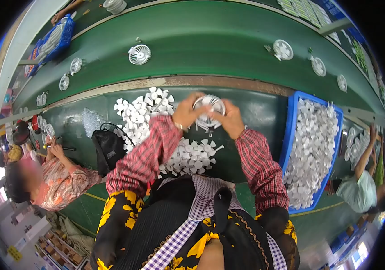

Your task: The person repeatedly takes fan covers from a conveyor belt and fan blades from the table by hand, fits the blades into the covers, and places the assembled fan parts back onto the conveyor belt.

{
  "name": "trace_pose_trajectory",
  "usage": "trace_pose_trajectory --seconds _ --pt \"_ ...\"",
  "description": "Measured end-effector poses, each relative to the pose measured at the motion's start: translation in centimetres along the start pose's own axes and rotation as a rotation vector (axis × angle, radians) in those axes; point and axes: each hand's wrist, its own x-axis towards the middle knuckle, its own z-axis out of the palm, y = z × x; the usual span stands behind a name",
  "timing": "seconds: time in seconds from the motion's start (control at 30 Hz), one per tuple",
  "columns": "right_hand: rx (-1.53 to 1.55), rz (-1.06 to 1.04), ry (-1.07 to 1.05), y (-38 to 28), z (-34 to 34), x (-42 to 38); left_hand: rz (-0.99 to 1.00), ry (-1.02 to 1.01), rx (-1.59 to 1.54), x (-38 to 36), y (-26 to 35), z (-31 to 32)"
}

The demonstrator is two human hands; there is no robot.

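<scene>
Between my two hands is a round white fan housing (210,102) with ribs, held above the dark green worktop (251,155). My left hand (189,111) grips its left side, the thumb lying across the front. At its right rim, my right hand (230,119) has its fingers wrapped round the edge. White fan blades (140,112) lie in a loose heap to the left of my hands, and more blades (192,155) are piled nearer my body. Part of the housing is hidden by my fingers.
A blue crate (284,148) full of white blades stands at the right. A black bag (107,150) and a clear plastic bag (92,121) lie left. Beyond the ledge, a green belt (210,54) carries fan parts (139,54). Co-workers sit at both sides.
</scene>
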Motion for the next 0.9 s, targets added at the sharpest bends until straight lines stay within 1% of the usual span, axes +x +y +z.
trace_pose_trajectory --seconds 0.03,0.07,0.1,0.13,0.17,0.2,0.23,0.27,0.3,0.37,0.4,0.43,0.47,0.5,0.53,0.57,0.6,0.63,0.7,0.73,0.77,0.8,0.83,0.87,0.9 --pt "-0.129 -0.062 0.053 0.7 -1.0 2.3 -0.147 0.055 -0.247 2.4 -2.5 -0.3" --pt "0.038 -0.012 0.107 -0.4 -1.9 4.4 -0.253 -0.075 -0.149 5.8 -1.4 -4.0" --pt "0.149 0.025 0.179 -1.7 -2.9 6.3 0.012 0.232 0.223 8.7 -3.8 -6.3" --pt "0.283 0.006 0.270 -1.9 -4.1 8.4 0.059 0.291 0.471 11.4 -4.6 -9.8" --pt "0.318 0.021 0.299 -2.3 -5.7 10.1 0.173 0.569 0.682 13.6 -7.7 -12.2" --pt "0.199 0.130 0.340 -1.4 -7.9 12.0 -0.040 0.664 0.965 15.1 -9.4 -14.6" --pt "0.253 0.169 0.404 -1.5 -8.2 12.4 -0.337 0.725 1.097 16.4 -11.1 -15.8" --pt "0.307 0.206 0.464 -1.7 -8.1 12.7 -0.543 0.686 1.100 17.2 -11.9 -16.5" --pt "0.211 0.275 0.567 -1.1 -7.7 12.4 -0.748 0.646 1.097 17.8 -11.8 -17.0" --pt "-0.235 0.187 0.247 1.9 -7.5 9.9 -0.993 0.562 0.815 19.5 -15.8 -17.7" --pt "-0.364 -0.067 0.202 3.4 -5.9 8.0 -0.860 0.575 0.910 18.9 -16.8 -17.6" --pt "-0.485 -0.322 0.151 4.0 -3.6 5.8 -0.874 0.576 0.900 19.2 -16.8 -17.4" --pt "-0.416 -0.164 0.024 3.4 -1.2 3.8 -0.885 0.576 0.892 19.5 -16.5 -16.7" --pt "-0.466 -0.193 -0.023 3.5 0.9 2.3 -0.993 0.680 0.834 19.4 -15.9 -15.5" --pt "-0.514 -0.227 -0.073 3.7 2.7 1.1 -1.100 0.655 0.800 19.2 -14.4 -15.0" --pt "-0.455 -0.188 -0.117 3.1 4.2 0.3 -1.112 0.566 0.679 18.1 -12.8 -15.3" --pt "-0.396 -0.152 -0.159 2.5 5.2 -0.1 -1.034 0.575 0.507 17.0 -12.2 -15.4" --pt "-0.452 -0.139 -0.189 2.3 5.9 -0.1 -0.960 0.535 0.248 15.8 -10.1 -15.2" --pt "-0.646 -0.294 -0.259 2.8 7.2 0.0 -0.804 0.613 -0.674 14.6 -13.0 -15.7" --pt "-0.699 -0.244 -0.337 3.3 8.0 -0.1 -0.836 0.623 -0.658 13.1 -12.3 -15.5" --pt "-0.709 -0.336 -0.292 3.7 8.8 -0.1 -0.768 0.527 -0.757 11.4 -11.6 -15.6" --pt "-0.719 -0.428 -0.250 3.9 9.6 0.0 -0.689 0.485 -0.859 9.1 -9.9 -15.5" --pt "-0.702 -0.404 -0.242 3.5 10.2 0.3 -0.634 0.418 -0.853 6.8 -7.5 -15.5" --pt "-0.754 -0.336 -0.204 3.3 10.8 0.6 -0.542 0.428 -1.001 4.8 -6.9 -15.4" --pt "-0.806 -0.267 -0.164 3.4 11.3 0.9 -0.515 0.395 -1.093 3.1 -5.3 -15.5"
